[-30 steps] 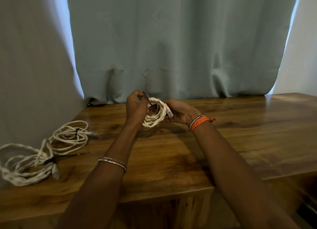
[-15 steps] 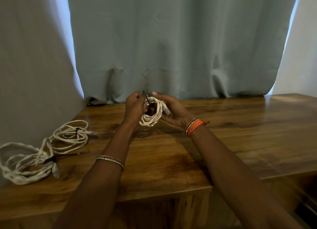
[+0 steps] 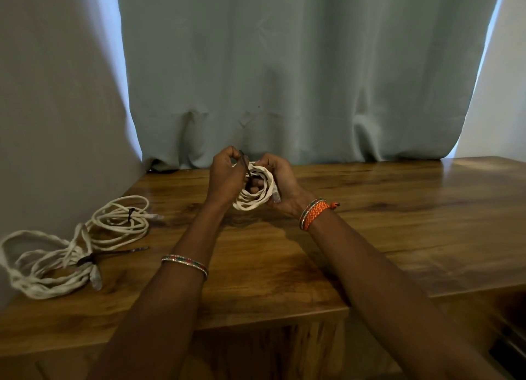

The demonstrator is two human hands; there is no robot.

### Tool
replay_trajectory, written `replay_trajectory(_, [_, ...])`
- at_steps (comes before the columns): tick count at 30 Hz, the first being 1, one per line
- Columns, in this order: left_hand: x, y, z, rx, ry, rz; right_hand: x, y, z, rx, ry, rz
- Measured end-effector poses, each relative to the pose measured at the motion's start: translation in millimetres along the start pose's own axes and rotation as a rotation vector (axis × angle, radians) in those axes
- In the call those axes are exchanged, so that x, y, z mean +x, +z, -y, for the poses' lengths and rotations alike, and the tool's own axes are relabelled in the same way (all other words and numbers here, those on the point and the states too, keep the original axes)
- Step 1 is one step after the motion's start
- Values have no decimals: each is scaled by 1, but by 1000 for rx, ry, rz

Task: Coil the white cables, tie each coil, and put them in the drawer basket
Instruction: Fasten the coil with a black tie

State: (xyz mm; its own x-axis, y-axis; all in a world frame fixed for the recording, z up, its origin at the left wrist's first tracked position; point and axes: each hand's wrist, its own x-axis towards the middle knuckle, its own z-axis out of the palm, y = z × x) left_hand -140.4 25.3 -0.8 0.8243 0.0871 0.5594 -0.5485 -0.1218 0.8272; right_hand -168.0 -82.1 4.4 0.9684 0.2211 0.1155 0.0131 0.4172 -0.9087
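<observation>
We hold a small coil of white cable (image 3: 254, 190) up between our two hands, above the wooden table (image 3: 398, 208) and clear of its surface. The coil is a tight ring, its open face turned toward us; its long axis runs from upper right down to lower left, and a clear plug end (image 3: 276, 197) hangs on the side toward our right wrist. Our right hand (image 3: 280, 184) cups the coil from its outer side, fingers curled round the loops, probably to stop them springing apart. Our left hand (image 3: 226, 177) pinches a thin dark tie (image 3: 245, 164) that slants across the coil's top, seemingly to bind it. Whether the tie is already fastened, we cannot tell. Well off to the left of our left forearm, two larger tied coils (image 3: 85, 243) lie on the table, likely set aside as finished. Beyond our hands hangs a pale curtain (image 3: 284, 66). No drawer basket is visible.
</observation>
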Motion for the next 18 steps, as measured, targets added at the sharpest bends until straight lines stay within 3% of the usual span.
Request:
replay_trajectory(6, [1,-4,0,17,56,12,-3,1,-2,-195,-118,2])
replay_trajectory(10, [2,-2,-2,-52,-1,-5,-3,1,-1,-211,-124,36])
replay_trajectory(13, [3,-3,-1,-71,-39,-12,-1,-1,-1,-536,-159,-52])
replay_trajectory(15, [3,-4,0,-108,-67,-8,-2,-1,-1,-748,-299,-196])
replay_trajectory(18, [3,-5,1,-142,-82,-38,-7,1,3,-784,-636,-360])
